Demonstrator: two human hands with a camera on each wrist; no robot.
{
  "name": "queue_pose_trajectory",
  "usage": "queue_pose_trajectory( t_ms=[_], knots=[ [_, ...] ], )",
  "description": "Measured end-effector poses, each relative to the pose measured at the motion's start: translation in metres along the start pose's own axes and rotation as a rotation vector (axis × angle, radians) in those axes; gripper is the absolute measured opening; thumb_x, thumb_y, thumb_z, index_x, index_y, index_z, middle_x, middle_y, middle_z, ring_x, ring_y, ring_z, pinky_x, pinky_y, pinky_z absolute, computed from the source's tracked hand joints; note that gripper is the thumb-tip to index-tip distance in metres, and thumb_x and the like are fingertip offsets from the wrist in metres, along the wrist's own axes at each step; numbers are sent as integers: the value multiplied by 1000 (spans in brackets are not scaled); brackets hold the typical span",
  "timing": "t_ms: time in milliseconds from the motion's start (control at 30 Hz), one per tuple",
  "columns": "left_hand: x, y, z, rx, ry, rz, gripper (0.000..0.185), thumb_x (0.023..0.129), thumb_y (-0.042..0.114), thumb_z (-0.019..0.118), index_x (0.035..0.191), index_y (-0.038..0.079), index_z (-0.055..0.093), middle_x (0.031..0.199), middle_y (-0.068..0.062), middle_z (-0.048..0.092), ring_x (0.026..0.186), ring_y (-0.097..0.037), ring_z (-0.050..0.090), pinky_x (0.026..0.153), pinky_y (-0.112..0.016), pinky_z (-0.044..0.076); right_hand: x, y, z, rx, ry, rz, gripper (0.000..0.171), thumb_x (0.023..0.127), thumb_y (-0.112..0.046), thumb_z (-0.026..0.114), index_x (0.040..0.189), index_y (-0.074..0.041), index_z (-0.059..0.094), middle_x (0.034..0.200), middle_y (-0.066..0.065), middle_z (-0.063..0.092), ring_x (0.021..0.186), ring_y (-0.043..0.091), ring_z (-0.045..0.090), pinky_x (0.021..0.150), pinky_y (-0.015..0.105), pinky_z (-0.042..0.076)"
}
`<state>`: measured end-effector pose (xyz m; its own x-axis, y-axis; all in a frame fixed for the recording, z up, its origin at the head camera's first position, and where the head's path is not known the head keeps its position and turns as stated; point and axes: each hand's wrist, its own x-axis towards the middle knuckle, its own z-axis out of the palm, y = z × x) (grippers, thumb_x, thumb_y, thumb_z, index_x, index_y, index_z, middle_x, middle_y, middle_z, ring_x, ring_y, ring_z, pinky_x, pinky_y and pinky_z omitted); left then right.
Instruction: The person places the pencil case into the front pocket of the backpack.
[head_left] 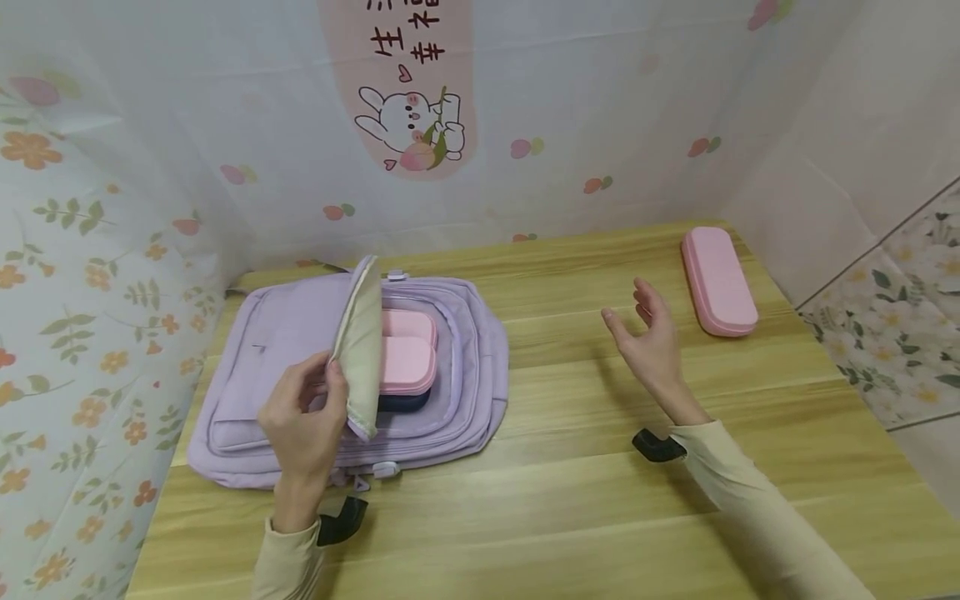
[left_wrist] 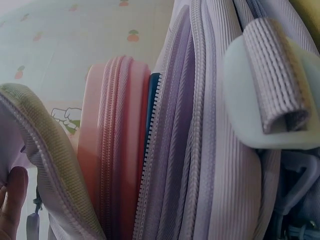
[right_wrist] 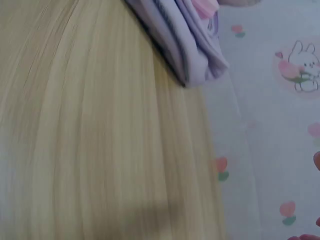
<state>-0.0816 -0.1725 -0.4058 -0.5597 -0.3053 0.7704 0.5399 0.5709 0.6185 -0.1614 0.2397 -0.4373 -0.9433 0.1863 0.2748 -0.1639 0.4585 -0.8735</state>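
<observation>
A lavender backpack (head_left: 285, 325) lies flat on the table with its front pocket unzipped. My left hand (head_left: 307, 408) pinches the edge of the pocket flap (head_left: 362, 350), holding it up so its pale yellow lining shows. Inside the pocket are two pink zip cases (head_left: 408, 362), one partly over the other, with a dark navy item (head_left: 405, 402) under them. In the left wrist view a pink case (left_wrist: 132, 150) stands out beside the pocket's zipper. My right hand (head_left: 652, 350) is in the air right of the backpack, fingers apart and holding nothing. Nearest to it is another pink case (head_left: 722, 283).
The wooden table (head_left: 570, 500) meets a printed cloth backdrop (head_left: 570, 100) at the back and a floral cloth (head_left: 90, 333) on the left. White buckles (head_left: 386, 469) stick out from the backpack's sides. Each wrist carries a black mount (head_left: 657, 446).
</observation>
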Motion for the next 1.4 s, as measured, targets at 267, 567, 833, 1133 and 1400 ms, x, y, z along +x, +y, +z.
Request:
queue_pose_trajectory(
  t_ms=[267, 567, 833, 1133, 1400],
  knots=[
    [-1, -1, -2, 26, 0, -16, 13, 85, -6, 69, 96, -12, 74, 83, -25, 73, 74, 10, 62, 68, -3, 54, 4, 21, -28, -96, 105, 0, 70, 90, -15, 74, 149, 6, 41, 150, 27, 45, 139, 44, 43, 119, 55, 38],
    [-3, -2, -4, 26, 6, -26, 13, 86, -5, 68, 96, -11, 74, 83, -24, 73, 74, 10, 62, 67, -3, 54, 15, 38, -61, -152, 251, 185, 75, 90, -26, 73, 153, -2, 39, 149, 26, 45, 135, 40, 44, 118, 50, 38],
    [-3, -4, -4, 28, 10, -17, 13, 85, -6, 68, 96, -11, 74, 83, -24, 73, 75, 9, 63, 68, -3, 54, 19, 53, -76, -175, 314, 263, 79, 89, -29, 72, 154, -2, 35, 154, 21, 41, 138, 34, 39, 120, 45, 34],
    [-3, -3, -3, 19, 2, -25, 13, 86, -6, 68, 96, -11, 74, 83, -24, 73, 75, 8, 63, 68, -4, 55, 27, 83, -89, -284, 288, 417, 96, 87, -37, 72, 159, -4, 18, 160, 24, 25, 148, 38, 24, 126, 52, 21],
    [-4, -5, -4, 19, -2, -23, 14, 85, -7, 69, 97, -11, 74, 84, -24, 73, 74, 6, 63, 68, -4, 55, 30, 94, -93, -310, 229, 512, 97, 88, -35, 71, 156, 3, 14, 160, 29, 18, 149, 43, 18, 127, 56, 18]
  ],
)
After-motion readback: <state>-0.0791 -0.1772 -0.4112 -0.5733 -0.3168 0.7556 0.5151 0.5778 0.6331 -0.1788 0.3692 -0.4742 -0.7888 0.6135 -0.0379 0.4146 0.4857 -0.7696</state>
